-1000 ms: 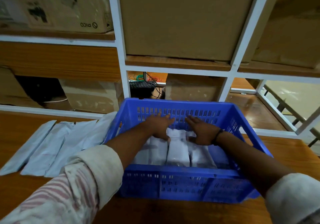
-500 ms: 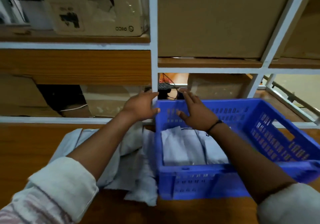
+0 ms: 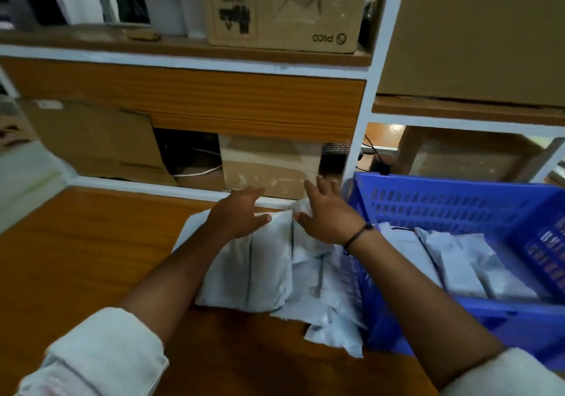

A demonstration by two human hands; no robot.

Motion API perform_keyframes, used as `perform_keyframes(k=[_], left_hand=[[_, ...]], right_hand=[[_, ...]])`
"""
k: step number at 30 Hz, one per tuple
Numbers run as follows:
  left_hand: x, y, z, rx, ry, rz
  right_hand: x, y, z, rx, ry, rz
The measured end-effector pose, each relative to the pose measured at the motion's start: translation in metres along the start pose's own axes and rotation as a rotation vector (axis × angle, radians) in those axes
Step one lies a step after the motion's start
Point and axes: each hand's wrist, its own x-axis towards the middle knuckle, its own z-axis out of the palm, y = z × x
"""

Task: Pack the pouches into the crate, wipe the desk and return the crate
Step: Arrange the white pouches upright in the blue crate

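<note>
Item: grey pouches (image 3: 266, 267), loose heap on the desk (image 3: 91, 258) beneath my palms; blue crate (image 3: 458, 200) beside my right wrist. Left hand (image 3: 238, 212) and right hand (image 3: 330, 216) spread, gripping nothing. Probably light, soft, slippery; I'd gather them by the far edges.

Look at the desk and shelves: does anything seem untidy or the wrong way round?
The loose pouches on the desk lie in a crooked, overlapping heap against the blue crate. On the shelf above, the cardboard box has upside-down print.
</note>
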Motion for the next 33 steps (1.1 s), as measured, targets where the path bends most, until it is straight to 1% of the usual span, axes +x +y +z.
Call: perform_keyframes(k=[3, 8, 11, 13, 16, 20, 25, 27, 29, 33], left_hand=[[-0.016, -0.035, 0.011, -0.007, 0.006, -0.124], [-0.042, -0.085, 0.027, -0.063, 0.127, -0.302], [-0.054, -0.108, 0.040, -0.037, 0.066, -0.402], [-0.060, -0.120, 0.051, -0.054, 0.000, -0.412], [-0.067, -0.129, 0.060, -0.070, -0.066, -0.405], [-0.071, -0.133, 0.060, -0.047, -0.058, -0.391], [-0.073, -0.132, 0.063, -0.040, -0.098, -0.442], [-0.072, -0.127, 0.061, -0.036, -0.104, -0.458], [-0.073, -0.123, 0.057, -0.021, -0.074, -0.461], [-0.078, -0.119, 0.041, 0.006, 0.006, -0.528]], right_hand=[[0.008, -0.028, 0.035, -0.024, -0.048, -0.066], [0.017, -0.066, 0.100, -0.053, -0.155, -0.149], [0.018, -0.082, 0.126, -0.034, -0.165, -0.114], [0.017, -0.091, 0.137, -0.016, -0.158, -0.095], [0.019, -0.102, 0.147, -0.058, -0.187, -0.103], [0.023, -0.108, 0.152, -0.151, -0.259, -0.090], [0.021, -0.108, 0.142, -0.216, -0.308, -0.059], [0.019, -0.113, 0.138, -0.220, -0.274, -0.037], [0.019, -0.121, 0.138, -0.222, -0.215, -0.040], [0.020, -0.132, 0.150, -0.086, -0.136, 0.012]])
